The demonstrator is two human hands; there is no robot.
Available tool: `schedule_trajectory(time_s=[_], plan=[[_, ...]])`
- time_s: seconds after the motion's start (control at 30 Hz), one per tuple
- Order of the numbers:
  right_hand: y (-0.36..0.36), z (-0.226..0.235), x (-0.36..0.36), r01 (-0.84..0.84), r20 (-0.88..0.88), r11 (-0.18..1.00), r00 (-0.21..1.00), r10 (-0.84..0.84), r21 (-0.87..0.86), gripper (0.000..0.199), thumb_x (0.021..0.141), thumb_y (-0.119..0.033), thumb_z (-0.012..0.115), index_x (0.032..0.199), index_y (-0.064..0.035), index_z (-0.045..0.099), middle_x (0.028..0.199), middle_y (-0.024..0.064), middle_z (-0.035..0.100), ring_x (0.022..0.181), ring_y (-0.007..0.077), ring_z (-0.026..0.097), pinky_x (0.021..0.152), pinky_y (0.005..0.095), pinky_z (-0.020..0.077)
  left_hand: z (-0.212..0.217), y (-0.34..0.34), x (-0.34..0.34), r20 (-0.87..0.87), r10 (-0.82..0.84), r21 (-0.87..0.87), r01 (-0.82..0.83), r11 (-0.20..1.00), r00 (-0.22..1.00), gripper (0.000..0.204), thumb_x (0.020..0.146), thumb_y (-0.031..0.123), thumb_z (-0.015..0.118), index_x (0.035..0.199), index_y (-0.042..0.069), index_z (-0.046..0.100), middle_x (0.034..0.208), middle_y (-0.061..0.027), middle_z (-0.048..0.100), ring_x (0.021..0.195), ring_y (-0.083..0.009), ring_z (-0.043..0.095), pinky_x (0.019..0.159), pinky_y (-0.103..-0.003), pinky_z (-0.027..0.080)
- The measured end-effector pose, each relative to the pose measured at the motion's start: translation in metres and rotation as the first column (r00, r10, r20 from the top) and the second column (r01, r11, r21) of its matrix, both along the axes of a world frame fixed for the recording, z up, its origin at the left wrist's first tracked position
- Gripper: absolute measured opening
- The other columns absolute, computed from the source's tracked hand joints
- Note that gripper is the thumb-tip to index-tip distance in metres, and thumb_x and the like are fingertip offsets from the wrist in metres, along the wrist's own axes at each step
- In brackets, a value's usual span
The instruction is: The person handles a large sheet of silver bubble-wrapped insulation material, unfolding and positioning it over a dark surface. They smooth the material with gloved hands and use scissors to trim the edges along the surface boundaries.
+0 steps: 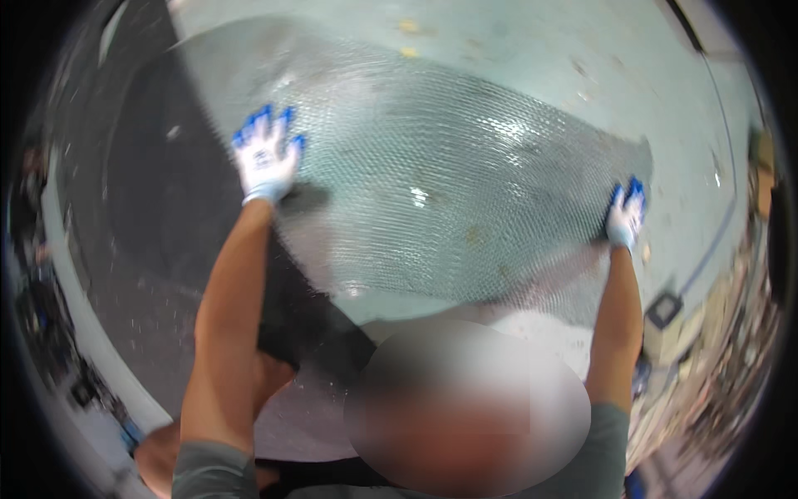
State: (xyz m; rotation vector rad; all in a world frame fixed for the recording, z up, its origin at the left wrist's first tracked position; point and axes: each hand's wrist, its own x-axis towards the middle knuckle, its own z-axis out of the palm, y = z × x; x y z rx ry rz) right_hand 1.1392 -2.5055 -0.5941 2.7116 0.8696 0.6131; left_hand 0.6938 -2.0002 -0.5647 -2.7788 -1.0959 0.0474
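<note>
Bare forearms reach out; left hand [266,158] fingers spread flat on bubble wrap sheet [432,183]; right hand [625,216] grasping its edge.

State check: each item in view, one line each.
bubble wrap sheet: spread flat over the floor, near edge toward the person
left hand: gloved, fingers splayed, palm down on the sheet's left edge
right hand: gloved, at the sheet's right edge; grip cannot be told
floor: pale, scuffed, with small yellow marks
dark mat: lying flat, partly under the sheet's left side
</note>
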Motion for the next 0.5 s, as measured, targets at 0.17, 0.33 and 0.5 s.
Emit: schedule_trajectory(time_s=[0.17,0.33,0.5], plan=[[0.065,0.018,-0.001,0.117,-0.234,0.982,0.969,-0.079,0.151,0.059,0.103,-0.045,0.051,0.150,-0.0097,0.045,0.155,0.0125,0.044,0.143,0.0339,0.039,0.119,0.0501,0.0286,-0.024,-0.013,0.022,0.240,0.010,-0.132,0.023,0.991,0.971,0.063,0.095,0.046,0.061,0.154,0.028,0.049,0.162,-0.0156,0.037,0.149,-0.0406,0.032,0.122,-0.064,0.015],[0.205,0.009,-0.052,0.120,-0.428,0.969,0.904,-0.016,0.217,0.075,0.101,-0.060,0.049,0.161,-0.0199,0.033,0.168,0.0113,0.030,0.155,0.0413,0.023,0.123,0.0620,0.0151,-0.012,0.011,0.014,0.264,-0.088,-0.060,0.107,0.992,0.960,0.052,0.093,0.049,0.064,0.139,0.025,0.063,0.147,-0.0160,0.054,0.138,-0.0384,0.046,0.121,-0.056,0.025],[0.261,-0.003,-0.049,0.402,-0.462,0.889,0.845,-0.269,0.219,0.086,0.096,-0.075,0.038,0.164,-0.0231,0.027,0.172,0.0100,0.021,0.157,0.0421,0.017,0.122,0.0661,0.0111,0.000,0.105,0.059,0.357,-0.215,0.166,0.165,0.972,0.909,0.051,0.097,0.050,0.058,0.143,0.028,0.059,0.152,-0.0139,0.051,0.141,-0.0355,0.044,0.120,-0.058,0.025]])
